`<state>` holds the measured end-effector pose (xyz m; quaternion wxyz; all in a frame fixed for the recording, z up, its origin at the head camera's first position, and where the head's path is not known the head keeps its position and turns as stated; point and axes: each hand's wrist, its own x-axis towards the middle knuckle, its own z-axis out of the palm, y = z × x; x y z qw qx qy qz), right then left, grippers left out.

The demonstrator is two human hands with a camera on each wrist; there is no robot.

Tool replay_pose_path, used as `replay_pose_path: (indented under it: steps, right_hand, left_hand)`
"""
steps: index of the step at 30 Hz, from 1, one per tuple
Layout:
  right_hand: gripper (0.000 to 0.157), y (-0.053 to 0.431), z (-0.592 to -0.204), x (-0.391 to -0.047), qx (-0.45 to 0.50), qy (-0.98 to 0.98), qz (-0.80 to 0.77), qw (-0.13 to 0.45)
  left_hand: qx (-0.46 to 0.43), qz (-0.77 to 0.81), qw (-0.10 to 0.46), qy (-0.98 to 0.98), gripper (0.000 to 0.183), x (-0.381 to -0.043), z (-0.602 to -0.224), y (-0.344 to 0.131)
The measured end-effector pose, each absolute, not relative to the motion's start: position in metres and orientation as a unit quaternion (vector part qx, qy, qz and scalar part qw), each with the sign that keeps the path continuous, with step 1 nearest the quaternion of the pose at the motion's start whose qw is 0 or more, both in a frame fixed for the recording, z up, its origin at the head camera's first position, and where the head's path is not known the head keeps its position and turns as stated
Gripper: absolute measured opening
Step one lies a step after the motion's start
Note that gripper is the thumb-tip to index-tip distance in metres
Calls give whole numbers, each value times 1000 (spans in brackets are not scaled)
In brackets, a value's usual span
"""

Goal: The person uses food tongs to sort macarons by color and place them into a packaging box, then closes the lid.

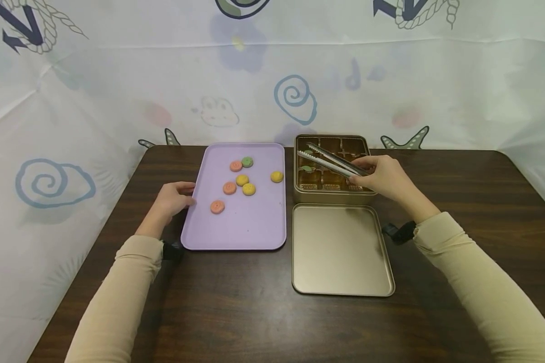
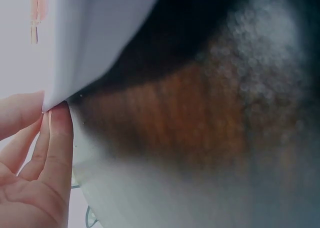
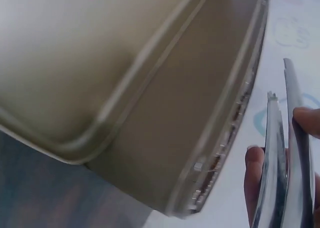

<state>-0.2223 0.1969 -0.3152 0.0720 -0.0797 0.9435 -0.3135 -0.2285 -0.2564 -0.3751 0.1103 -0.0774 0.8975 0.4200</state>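
My left hand [image 1: 170, 201] pinches the left rim of a lilac tray [image 1: 250, 229]; the left wrist view shows thumb and fingertips at the tray's edge [image 2: 82, 53]. On the tray lie small round cookies: three pinkish-orange [image 1: 217, 206], three yellow [image 1: 249, 189] and one green [image 1: 247, 162]. My right hand [image 1: 383, 176] holds metal tongs [image 1: 331, 160] above a gold tin [image 1: 331, 197], tips pointing left and slightly parted, with nothing between them. Brown divided compartments [image 1: 354, 146] fill the tin; green shows in the left ones, its kind unclear.
A gold lid [image 1: 342, 249] lies just in front of the tin, right of the tray. All stand on a dark wooden table [image 1: 236, 307]. Behind it hangs a white printed cloth [image 1: 254, 101], close to the back edges of tray and tin.
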Motion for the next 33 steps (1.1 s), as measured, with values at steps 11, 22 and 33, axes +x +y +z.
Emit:
replay_pose_path:
  steps: [11, 22, 33]
  right_hand:
    - [50, 168, -301, -240, -121, 941, -305, 81]
    - [47, 124, -306, -260, -148, 938, -303, 84]
    - [42, 99, -316, -270, -138, 942, -297, 79]
  left_hand:
    - [-73, 421, 108, 898, 52, -227, -374, -257]
    - [-75, 423, 109, 896, 52, -228, -375, -257]
    - [-78, 426, 110, 895, 52, -228, -376, -257]
